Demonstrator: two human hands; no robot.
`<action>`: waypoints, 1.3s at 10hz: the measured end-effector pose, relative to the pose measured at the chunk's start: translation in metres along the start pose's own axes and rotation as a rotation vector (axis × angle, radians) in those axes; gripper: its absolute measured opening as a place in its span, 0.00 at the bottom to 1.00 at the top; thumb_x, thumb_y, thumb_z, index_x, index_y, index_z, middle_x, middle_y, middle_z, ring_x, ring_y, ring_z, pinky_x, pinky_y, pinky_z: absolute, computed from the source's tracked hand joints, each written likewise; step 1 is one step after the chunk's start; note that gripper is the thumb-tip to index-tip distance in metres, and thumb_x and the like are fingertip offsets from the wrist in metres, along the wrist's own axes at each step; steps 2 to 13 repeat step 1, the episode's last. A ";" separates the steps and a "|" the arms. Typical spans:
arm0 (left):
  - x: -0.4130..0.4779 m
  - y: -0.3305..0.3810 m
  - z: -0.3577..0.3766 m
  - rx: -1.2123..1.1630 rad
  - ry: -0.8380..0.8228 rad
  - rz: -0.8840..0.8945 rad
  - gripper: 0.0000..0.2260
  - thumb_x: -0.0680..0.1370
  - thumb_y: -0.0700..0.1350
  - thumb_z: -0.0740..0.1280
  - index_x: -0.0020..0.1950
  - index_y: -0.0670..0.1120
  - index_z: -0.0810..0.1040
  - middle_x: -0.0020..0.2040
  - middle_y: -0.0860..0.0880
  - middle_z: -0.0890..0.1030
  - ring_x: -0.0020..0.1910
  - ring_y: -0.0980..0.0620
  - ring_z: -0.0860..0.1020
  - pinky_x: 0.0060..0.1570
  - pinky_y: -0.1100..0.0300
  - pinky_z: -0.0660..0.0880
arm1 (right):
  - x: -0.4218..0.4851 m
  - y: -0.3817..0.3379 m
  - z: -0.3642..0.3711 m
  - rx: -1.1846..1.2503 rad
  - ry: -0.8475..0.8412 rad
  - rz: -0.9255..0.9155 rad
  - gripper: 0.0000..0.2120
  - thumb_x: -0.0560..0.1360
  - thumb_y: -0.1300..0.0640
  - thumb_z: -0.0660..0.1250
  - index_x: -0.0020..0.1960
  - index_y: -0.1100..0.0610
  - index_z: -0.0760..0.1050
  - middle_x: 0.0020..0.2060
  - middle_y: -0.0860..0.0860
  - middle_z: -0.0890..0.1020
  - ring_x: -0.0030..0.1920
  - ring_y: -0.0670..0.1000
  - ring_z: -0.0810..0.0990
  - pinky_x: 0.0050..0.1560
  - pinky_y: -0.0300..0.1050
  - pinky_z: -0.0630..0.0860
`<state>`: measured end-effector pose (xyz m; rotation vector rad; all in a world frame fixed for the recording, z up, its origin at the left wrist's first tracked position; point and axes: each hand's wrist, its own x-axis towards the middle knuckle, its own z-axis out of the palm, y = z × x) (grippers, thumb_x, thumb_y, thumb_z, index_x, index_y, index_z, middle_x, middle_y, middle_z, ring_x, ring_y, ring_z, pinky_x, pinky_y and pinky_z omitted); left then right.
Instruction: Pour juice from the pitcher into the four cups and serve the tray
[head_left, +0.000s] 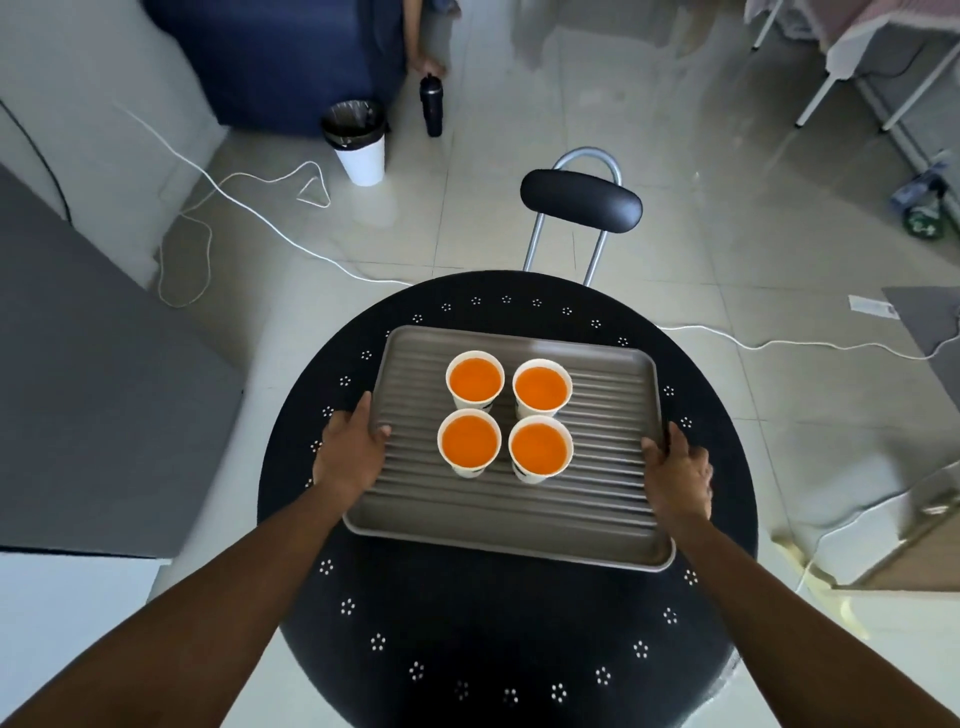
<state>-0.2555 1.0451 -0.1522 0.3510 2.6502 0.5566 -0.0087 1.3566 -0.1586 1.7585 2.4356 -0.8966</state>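
A ribbed grey rectangular tray (519, 525) is gripped at its 9 and 3 o'clock edges by the left hand (349, 453) and right hand (679, 475), thumbs laid over the rim, fingers (365, 405) curled beneath and largely hidden. Four white paper cups (470, 467) filled with orange juice (540, 391) are clustered at its centre. The round black table (467, 623) beneath is cut off at 6 o'clock.

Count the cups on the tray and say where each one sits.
4, in a square on the tray: back-left cup, back-right cup, front-left cup, front-right cup. None seems hidden.
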 end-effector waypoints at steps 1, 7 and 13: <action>-0.023 -0.007 0.000 0.087 0.135 0.111 0.23 0.80 0.53 0.59 0.75 0.54 0.61 0.63 0.42 0.70 0.63 0.42 0.70 0.58 0.43 0.73 | -0.012 -0.002 0.000 -0.031 0.081 -0.024 0.29 0.81 0.42 0.55 0.79 0.51 0.59 0.70 0.63 0.67 0.70 0.65 0.65 0.70 0.63 0.60; -0.023 -0.007 0.000 0.087 0.135 0.111 0.23 0.80 0.53 0.59 0.75 0.54 0.61 0.63 0.42 0.70 0.63 0.42 0.70 0.58 0.43 0.73 | -0.012 -0.002 0.000 -0.031 0.081 -0.024 0.29 0.81 0.42 0.55 0.79 0.51 0.59 0.70 0.63 0.67 0.70 0.65 0.65 0.70 0.63 0.60; -0.023 -0.007 0.000 0.087 0.135 0.111 0.23 0.80 0.53 0.59 0.75 0.54 0.61 0.63 0.42 0.70 0.63 0.42 0.70 0.58 0.43 0.73 | -0.012 -0.002 0.000 -0.031 0.081 -0.024 0.29 0.81 0.42 0.55 0.79 0.51 0.59 0.70 0.63 0.67 0.70 0.65 0.65 0.70 0.63 0.60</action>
